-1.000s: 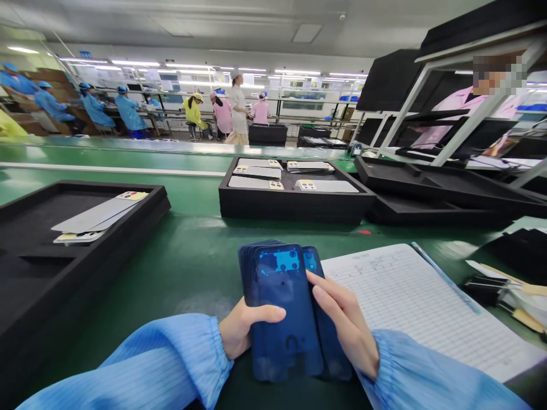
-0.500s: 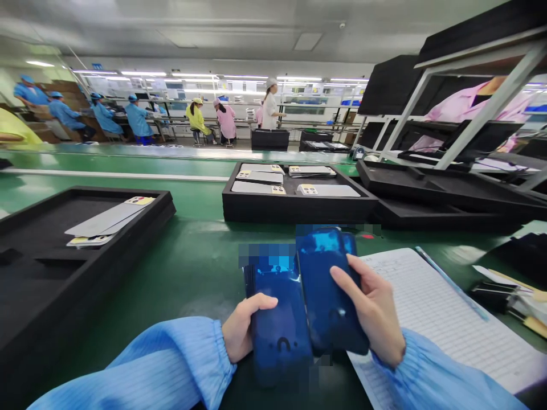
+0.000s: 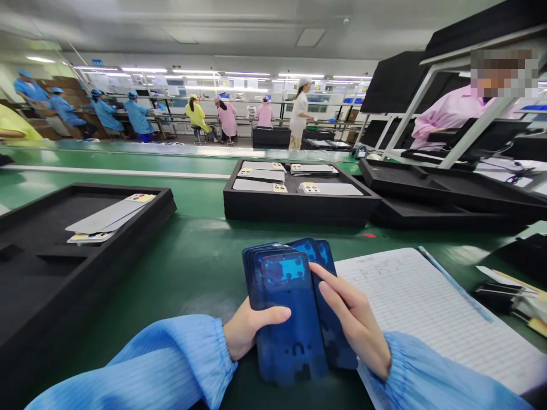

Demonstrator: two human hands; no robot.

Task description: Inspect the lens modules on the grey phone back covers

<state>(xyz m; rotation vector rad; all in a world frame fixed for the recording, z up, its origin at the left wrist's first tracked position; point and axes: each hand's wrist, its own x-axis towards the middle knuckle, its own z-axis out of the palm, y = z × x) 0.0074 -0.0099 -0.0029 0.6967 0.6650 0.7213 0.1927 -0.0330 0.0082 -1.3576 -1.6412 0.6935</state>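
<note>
My left hand point(image 3: 250, 327) is closed round a fanned stack of blue phone back covers point(image 3: 290, 319), its thumb lying flat across the front one. The covers have bright camera cutouts near the top and a dark curved mark low down. At the stack's right side, my right hand point(image 3: 359, 319) grips the rear blue phone back covers point(image 3: 335, 324). One of its fingertips touches the front cover's upper right edge, and its other fingers are partly hidden. The whole stack tilts above the green table point(image 3: 196, 273).
A black foam tray point(image 3: 299, 206) ahead holds several pale phone back covers; another black tray point(image 3: 128, 250) at left holds a few more. Written sheets point(image 3: 410, 307) with a pen point(image 3: 455, 285) lie at right. Stacked black trays point(image 3: 444, 188) and a co-worker in pink point(image 3: 444, 111) are beyond.
The two groups of blue covers, held side by side before, now overlap in one fan. My right hand has slid slightly down and left. A person in white has walked right.
</note>
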